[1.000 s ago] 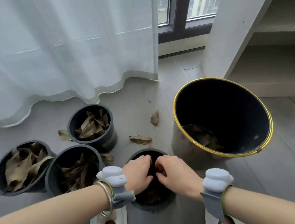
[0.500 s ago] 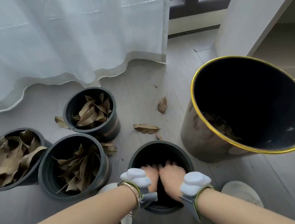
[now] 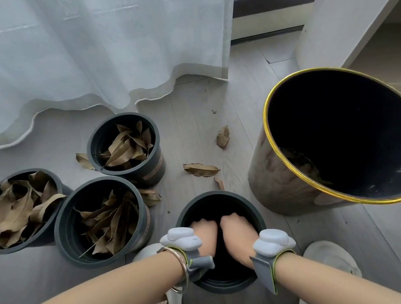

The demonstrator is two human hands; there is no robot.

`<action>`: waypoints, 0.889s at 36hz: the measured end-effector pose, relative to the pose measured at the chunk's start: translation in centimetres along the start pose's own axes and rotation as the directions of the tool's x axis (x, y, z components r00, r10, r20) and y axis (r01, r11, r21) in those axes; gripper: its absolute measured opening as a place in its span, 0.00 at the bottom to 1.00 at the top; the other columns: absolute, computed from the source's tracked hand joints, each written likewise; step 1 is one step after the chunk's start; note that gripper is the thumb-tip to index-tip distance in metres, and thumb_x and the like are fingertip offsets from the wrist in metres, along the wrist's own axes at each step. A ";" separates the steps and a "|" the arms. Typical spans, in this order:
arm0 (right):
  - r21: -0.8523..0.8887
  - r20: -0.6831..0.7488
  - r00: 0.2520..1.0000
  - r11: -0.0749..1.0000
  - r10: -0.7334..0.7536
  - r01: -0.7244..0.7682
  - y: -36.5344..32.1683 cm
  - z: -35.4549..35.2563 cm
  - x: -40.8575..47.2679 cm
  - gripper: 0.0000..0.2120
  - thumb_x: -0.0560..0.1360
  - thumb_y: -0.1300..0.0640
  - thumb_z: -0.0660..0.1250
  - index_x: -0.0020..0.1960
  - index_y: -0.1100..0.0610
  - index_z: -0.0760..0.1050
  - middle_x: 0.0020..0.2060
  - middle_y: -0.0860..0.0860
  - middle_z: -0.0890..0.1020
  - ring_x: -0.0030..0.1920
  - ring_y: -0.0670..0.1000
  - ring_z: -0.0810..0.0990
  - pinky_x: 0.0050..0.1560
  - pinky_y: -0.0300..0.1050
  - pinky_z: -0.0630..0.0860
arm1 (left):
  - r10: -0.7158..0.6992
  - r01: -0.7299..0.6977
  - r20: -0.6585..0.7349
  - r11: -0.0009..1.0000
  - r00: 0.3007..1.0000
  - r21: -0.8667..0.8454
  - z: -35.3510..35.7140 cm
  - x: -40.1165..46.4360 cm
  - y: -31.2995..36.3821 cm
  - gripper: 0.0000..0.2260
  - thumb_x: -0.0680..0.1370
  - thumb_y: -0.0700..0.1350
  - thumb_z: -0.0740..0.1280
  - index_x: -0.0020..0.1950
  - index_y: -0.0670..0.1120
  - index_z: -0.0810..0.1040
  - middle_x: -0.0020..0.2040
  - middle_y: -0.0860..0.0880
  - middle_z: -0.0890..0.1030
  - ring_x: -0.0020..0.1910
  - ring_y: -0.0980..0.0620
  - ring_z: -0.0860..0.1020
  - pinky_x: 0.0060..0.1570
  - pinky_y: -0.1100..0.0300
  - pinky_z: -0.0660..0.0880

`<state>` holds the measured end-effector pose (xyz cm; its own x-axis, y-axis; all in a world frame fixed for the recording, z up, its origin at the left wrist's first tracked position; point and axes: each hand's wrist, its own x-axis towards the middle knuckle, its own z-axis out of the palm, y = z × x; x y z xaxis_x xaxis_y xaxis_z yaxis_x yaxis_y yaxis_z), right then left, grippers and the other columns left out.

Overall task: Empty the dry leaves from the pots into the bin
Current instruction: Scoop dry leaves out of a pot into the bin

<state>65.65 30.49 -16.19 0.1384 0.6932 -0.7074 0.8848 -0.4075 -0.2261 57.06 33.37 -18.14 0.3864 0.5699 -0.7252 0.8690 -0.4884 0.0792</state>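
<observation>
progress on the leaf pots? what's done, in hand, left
Done: the gold-rimmed bin already holds some dry leaves low inside. In hand: left hand and right hand reach down into the nearest pot; their grip is hidden. Left: three pots still full, plus loose leaves on the floor.

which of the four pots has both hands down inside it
The pot nearest the person, just left of the gold-rimmed bin. Left hand and right hand reach into it; the other three show only leaves.
</observation>
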 end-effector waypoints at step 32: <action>0.414 -0.446 0.879 0.831 -0.169 0.370 2.5 -8.0 -9.9 0.06 0.70 0.60 0.70 0.45 0.52 0.84 0.37 0.48 0.84 0.40 0.46 0.82 0.44 0.40 0.81 | 0.373 -0.422 -0.427 0.907 0.824 -0.022 -11.0 -11.9 -0.9 0.07 0.77 0.49 0.62 0.54 0.53 0.74 0.50 0.54 0.75 0.49 0.53 0.76 0.52 0.60 0.73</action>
<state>70.08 27.37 -4.45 0.1708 0.9433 -0.2845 0.6025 -0.3284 -0.7274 55.05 34.34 -2.06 0.7744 0.5696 -0.2755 0.6315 -0.6688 0.3923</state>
